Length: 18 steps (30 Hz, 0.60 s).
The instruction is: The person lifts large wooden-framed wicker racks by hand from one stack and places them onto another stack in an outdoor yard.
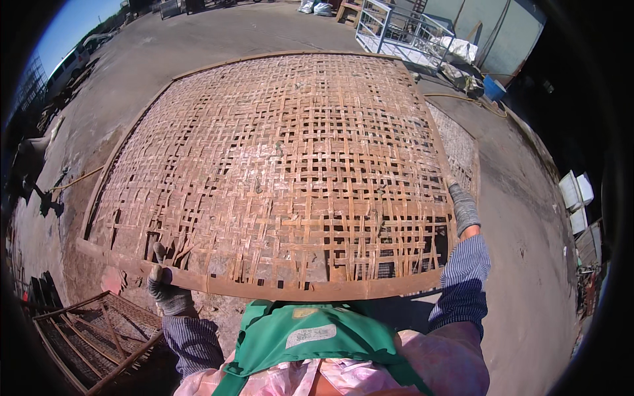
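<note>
Left hand (pixel 170 290) and right hand (pixel 464 206) clasp a woven panel (pixel 264 162) (blue bucket (pixel 493 88): contents unclear).

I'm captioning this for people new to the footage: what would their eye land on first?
Probably the large woven panel filling the middle, its brown lattice full of gaps, with the person's left hand on its near edge and right hand on its right side. Next, the bright green apron at bottom centre stands out, and a small blue container at upper right.
</note>
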Available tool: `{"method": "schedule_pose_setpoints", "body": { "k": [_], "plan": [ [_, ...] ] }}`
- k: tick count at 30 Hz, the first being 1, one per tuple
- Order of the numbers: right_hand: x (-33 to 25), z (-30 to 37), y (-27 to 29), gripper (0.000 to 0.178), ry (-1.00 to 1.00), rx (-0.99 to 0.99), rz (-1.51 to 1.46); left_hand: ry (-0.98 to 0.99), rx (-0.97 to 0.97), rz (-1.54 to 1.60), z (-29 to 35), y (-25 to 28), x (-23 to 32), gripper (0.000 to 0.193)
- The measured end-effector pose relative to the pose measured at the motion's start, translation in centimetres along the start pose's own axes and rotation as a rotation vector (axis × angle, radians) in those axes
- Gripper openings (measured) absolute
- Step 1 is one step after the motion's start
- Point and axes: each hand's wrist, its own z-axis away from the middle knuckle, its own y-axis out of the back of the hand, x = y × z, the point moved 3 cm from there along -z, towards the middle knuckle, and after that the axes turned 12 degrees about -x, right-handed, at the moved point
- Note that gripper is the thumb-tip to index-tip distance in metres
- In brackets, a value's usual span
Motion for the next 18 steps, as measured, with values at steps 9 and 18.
{"method": "schedule_pose_setpoints", "body": {
  "k": [9,18],
  "plan": [
    [3.5,15.9,-10.4,0.065,-0.325,0.348,-0.317,0.274,-0.193,0.219,-10.0,8.3,1.0,0.033],
    [5.9,24.2,-16.9,0.065,-0.395,0.436,-0.367,0.419,-0.196,0.228,-14.8,10.1,-1.1,0.033]
  ]
}}
